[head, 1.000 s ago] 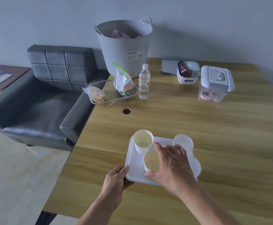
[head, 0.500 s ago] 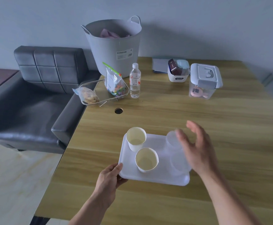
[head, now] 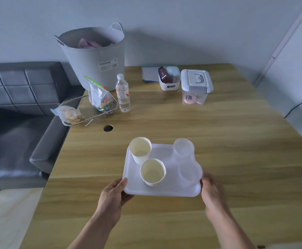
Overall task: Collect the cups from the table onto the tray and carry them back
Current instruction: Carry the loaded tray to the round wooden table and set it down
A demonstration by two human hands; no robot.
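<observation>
A white tray [head: 171,190] lies on the wooden table [head: 236,141] near its front edge. On it stand two white paper cups, one at the far left corner [head: 140,150] and one nearer me [head: 152,174]. Two clear plastic cups stand on its right side, one far [head: 183,148] and one near [head: 190,172]. My left hand [head: 113,195] grips the tray's near left corner, thumb on the rim. My right hand [head: 213,193] is closed on the near right corner, slightly blurred.
At the back of the table stand a grey tub [head: 94,56], a water bottle [head: 123,93], a wire basket with snack bags [head: 85,109], a small white bin [head: 170,78] and a lidded clear box [head: 196,87]. A black armchair [head: 21,126] sits to the left.
My right hand let go of the near paper cup, swung out to the right and came down onto the tray's near right corner. My left hand kept its hold on the tray.
</observation>
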